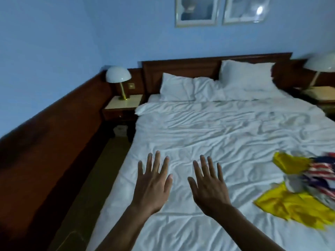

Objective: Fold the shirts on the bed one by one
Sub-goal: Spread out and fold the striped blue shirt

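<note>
A heap of crumpled shirts lies at the right edge of the white bed [226,134]. In it I see a yellow shirt [290,205] and a red, white and blue striped shirt [320,171] tangled together, partly cut off by the frame edge. My left hand [154,183] and my right hand [208,187] are held side by side over the near left part of the duvet, backs up, fingers straight and spread. Neither hand holds anything, and both are well to the left of the shirts.
Two white pillows [184,87] lean against the dark wooden headboard [181,67]. A bedside table [123,104] with a white dome lamp [118,75] stands left of the bed, and another lamp [320,64] at the right. A narrow floor strip [101,171] runs along the wood-panelled wall.
</note>
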`<state>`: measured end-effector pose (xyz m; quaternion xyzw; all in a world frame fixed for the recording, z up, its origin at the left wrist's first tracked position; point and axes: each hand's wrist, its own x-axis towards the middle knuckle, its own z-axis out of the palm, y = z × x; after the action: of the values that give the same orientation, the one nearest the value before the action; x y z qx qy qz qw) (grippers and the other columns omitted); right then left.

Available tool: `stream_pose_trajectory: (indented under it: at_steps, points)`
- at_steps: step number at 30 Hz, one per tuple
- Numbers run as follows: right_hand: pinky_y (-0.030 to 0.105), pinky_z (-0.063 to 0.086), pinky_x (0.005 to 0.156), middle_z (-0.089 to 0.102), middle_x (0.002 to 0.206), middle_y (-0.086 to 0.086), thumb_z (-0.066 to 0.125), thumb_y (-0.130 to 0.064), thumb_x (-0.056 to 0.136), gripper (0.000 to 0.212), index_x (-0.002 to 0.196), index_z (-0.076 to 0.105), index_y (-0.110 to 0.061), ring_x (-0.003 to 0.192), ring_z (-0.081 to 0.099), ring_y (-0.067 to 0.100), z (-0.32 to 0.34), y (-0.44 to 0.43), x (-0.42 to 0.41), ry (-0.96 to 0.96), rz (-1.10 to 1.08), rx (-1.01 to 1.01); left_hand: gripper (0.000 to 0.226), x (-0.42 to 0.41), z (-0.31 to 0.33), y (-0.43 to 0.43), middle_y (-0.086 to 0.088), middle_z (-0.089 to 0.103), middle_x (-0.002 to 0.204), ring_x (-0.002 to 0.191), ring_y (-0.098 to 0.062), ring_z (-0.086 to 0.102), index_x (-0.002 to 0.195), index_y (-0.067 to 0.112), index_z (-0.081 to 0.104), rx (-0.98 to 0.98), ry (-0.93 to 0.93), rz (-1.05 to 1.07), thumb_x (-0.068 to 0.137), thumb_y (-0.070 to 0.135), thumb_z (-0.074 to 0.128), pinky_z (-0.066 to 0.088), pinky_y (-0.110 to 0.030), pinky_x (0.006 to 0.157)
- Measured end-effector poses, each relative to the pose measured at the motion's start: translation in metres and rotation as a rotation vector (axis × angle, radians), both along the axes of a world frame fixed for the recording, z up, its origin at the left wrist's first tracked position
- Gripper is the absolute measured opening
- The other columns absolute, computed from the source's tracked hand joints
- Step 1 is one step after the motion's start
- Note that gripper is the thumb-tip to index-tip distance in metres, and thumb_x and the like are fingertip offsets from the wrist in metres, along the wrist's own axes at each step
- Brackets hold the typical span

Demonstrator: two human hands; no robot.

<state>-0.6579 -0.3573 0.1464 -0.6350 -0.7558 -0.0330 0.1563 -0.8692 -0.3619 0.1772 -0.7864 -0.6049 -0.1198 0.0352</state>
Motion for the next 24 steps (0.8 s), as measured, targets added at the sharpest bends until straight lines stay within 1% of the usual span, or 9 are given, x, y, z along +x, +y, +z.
stream_pose_trajectory:
  at_steps: [4, 9, 10, 13, 14, 17, 19, 22, 24]
  points:
    - [0.058, 0.021, 0.12, 0.037, 0.162, 0.02, 0.031, -0.048, 0.103, 0.065, 0.15, 0.052, -0.009, 0.152, 0.032, 0.04, -0.01, 0.033, 0.085, -0.012, -0.185, 0.009, 0.062, 0.085, -0.015, 0.074, -0.017, 0.029, 0.168, 0.156, -0.039, 0.027, 0.159, 0.017, 0.041, -0.011, 0.004, -0.182, 0.106, 0.047, 0.029, 0.033, -0.066, 0.118]
    - [0.059, 0.02, 0.121, 0.036, 0.163, 0.02, 0.03, -0.049, 0.103, 0.066, 0.151, 0.051, -0.008, 0.153, 0.03, 0.039, -0.018, 0.059, 0.172, -0.056, -0.372, -0.018, 0.061, 0.182, -0.031, 0.148, -0.019, 0.032, 0.167, 0.152, -0.042, 0.033, 0.157, 0.016, 0.044, -0.06, -0.048, -0.373, 0.105, 0.045, 0.031, 0.035, -0.068, 0.115]
    - [0.059, 0.021, 0.121, 0.036, 0.163, 0.02, 0.03, -0.049, 0.104, 0.066, 0.151, 0.051, -0.009, 0.153, 0.029, 0.038, -0.02, 0.065, 0.196, -0.072, -0.426, -0.031, 0.061, 0.209, -0.032, 0.162, -0.019, 0.033, 0.166, 0.152, -0.042, 0.035, 0.156, 0.015, 0.045, -0.072, -0.064, -0.419, 0.105, 0.045, 0.032, 0.036, -0.068, 0.114]
    - [0.061, 0.027, 0.122, 0.034, 0.164, 0.018, 0.029, -0.05, 0.104, 0.066, 0.153, 0.049, -0.011, 0.155, 0.023, 0.036, -0.019, 0.075, 0.234, -0.08, -0.508, -0.045, 0.061, 0.256, -0.034, 0.189, -0.02, 0.035, 0.165, 0.15, -0.043, 0.036, 0.156, 0.014, 0.046, -0.066, -0.067, -0.504, 0.104, 0.044, 0.034, 0.037, -0.068, 0.113]
    - [0.061, 0.026, 0.122, 0.033, 0.165, 0.018, 0.028, -0.05, 0.104, 0.066, 0.153, 0.048, -0.011, 0.156, 0.022, 0.036, -0.019, 0.08, 0.249, -0.077, -0.537, -0.047, 0.061, 0.274, -0.036, 0.198, -0.02, 0.036, 0.165, 0.15, -0.043, 0.037, 0.155, 0.015, 0.046, -0.061, -0.066, -0.524, 0.103, 0.044, 0.034, 0.038, -0.068, 0.113]
    - [0.057, 0.017, 0.123, 0.032, 0.164, 0.019, 0.026, -0.051, 0.104, 0.067, 0.153, 0.048, -0.01, 0.155, 0.025, 0.039, -0.022, 0.091, 0.3, -0.074, -0.599, -0.061, 0.061, 0.336, -0.041, 0.223, -0.021, 0.04, 0.162, 0.147, -0.043, 0.042, 0.153, 0.014, 0.049, -0.084, -0.064, -0.598, 0.102, 0.043, 0.036, 0.041, -0.068, 0.11]
    - [0.057, 0.014, 0.125, 0.029, 0.166, 0.018, 0.025, -0.051, 0.105, 0.068, 0.154, 0.047, -0.01, 0.156, 0.022, 0.038, -0.027, 0.095, 0.339, -0.079, -0.631, -0.074, 0.061, 0.379, -0.045, 0.232, -0.021, 0.041, 0.161, 0.146, -0.044, 0.043, 0.153, 0.013, 0.05, -0.111, -0.061, -0.641, 0.101, 0.043, 0.036, 0.042, -0.069, 0.109]
    - [0.055, 0.009, 0.127, 0.025, 0.168, 0.016, 0.022, -0.052, 0.105, 0.068, 0.156, 0.042, -0.012, 0.158, 0.016, 0.035, -0.038, 0.105, 0.404, -0.086, -0.673, -0.118, 0.063, 0.449, -0.057, 0.243, -0.02, 0.038, 0.163, 0.148, -0.043, 0.041, 0.154, 0.014, 0.049, -0.114, -0.051, -0.689, 0.101, 0.044, 0.032, 0.041, -0.068, 0.111]
    - [0.056, 0.009, 0.126, 0.024, 0.169, 0.015, 0.017, -0.053, 0.105, 0.07, 0.158, 0.039, -0.013, 0.158, 0.014, 0.035, -0.049, 0.116, 0.453, -0.096, -0.667, -0.148, 0.064, 0.498, -0.069, 0.251, -0.019, 0.034, 0.166, 0.149, -0.042, 0.039, 0.156, 0.015, 0.047, -0.11, -0.043, -0.698, 0.101, 0.045, 0.031, 0.039, -0.067, 0.113]
